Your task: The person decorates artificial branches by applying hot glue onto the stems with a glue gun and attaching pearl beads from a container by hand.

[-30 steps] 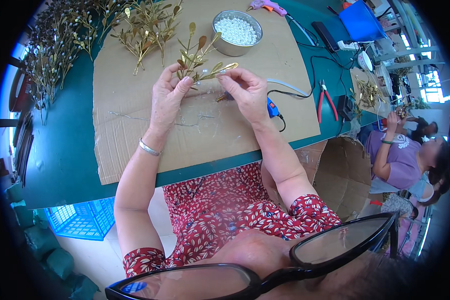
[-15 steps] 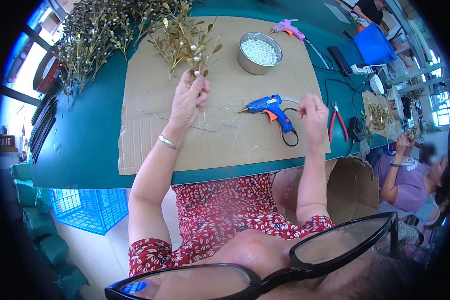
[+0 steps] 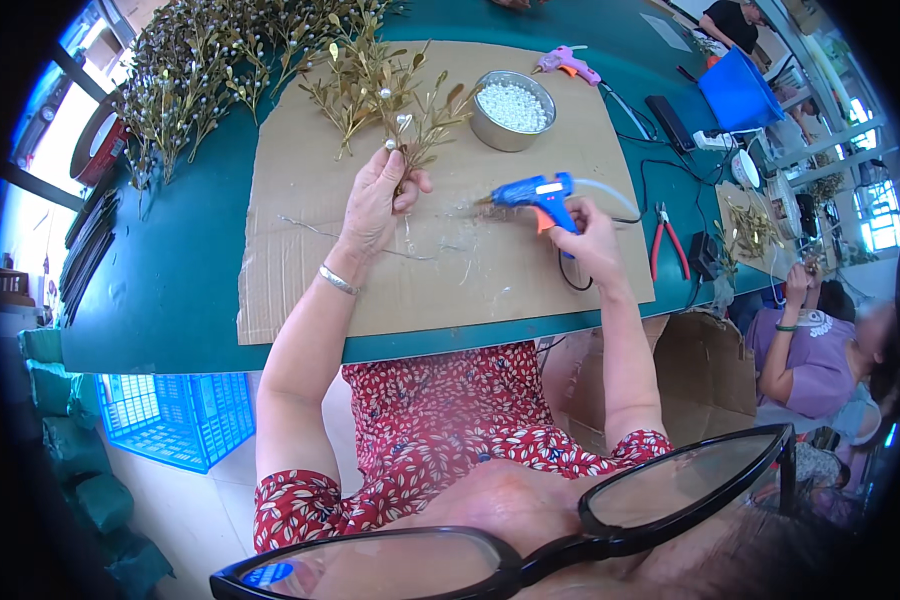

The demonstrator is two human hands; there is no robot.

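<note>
1. The left hand (image 3: 378,198) pinches the stem of a gold leafy sprig (image 3: 422,118), fingers closed around it, and holds it just above the brown cardboard sheet (image 3: 300,270) that covers the middle of the green table (image 3: 160,280).
2. The sprig carries small white pearl beads; its leaves fan up and away from the hand, toward the round metal tin (image 3: 511,108).
3. The right hand (image 3: 592,243) grips the handle of a blue hot glue gun (image 3: 535,192), fingers wrapped tight, with the nozzle pointing left toward the left hand but well short of the sprig.
4. The tin is filled with white pearl beads and sits on the cardboard's far edge, near the sprig's tips.
5. More finished gold sprigs (image 3: 355,80) lie on the cardboard just beyond the held one, and a large heap of gold branches (image 3: 200,80) sits on the table's far left.
6. A pink glue gun (image 3: 567,63) lies beyond the tin.
7. Red-handled pliers (image 3: 667,240) rest on the table right of the cardboard.
8. Another person (image 3: 810,350) sits at the right edge.
</note>
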